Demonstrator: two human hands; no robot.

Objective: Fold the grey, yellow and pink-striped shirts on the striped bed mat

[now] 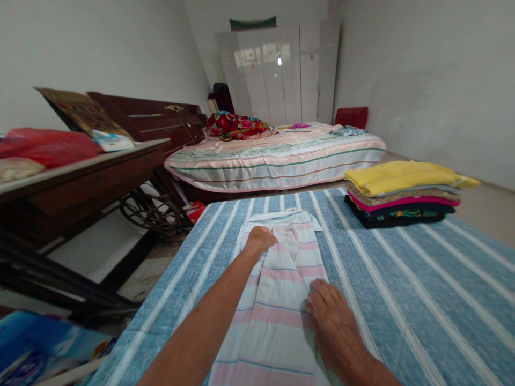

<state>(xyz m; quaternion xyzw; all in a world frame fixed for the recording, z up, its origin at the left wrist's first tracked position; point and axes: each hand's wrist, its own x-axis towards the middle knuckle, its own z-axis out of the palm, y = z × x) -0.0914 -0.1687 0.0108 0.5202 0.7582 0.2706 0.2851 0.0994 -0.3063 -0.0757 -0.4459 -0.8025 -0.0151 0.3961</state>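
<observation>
A pink, white and blue striped garment (277,300) lies lengthwise on a blue striped sheet (402,289) in front of me. My left hand (260,238) reaches far forward and is closed on the cloth near the garment's top end. Closer to me, my right hand (332,316) lies flat on the garment's right edge with its fingers stretched out, pressing it down.
A stack of folded clothes (402,195), yellow on top, sits at the sheet's far right. A bed (277,155) with a floral bundle (235,126) stands beyond, before white wardrobes (281,75). A dark wooden table (80,177) with bags stands to the left.
</observation>
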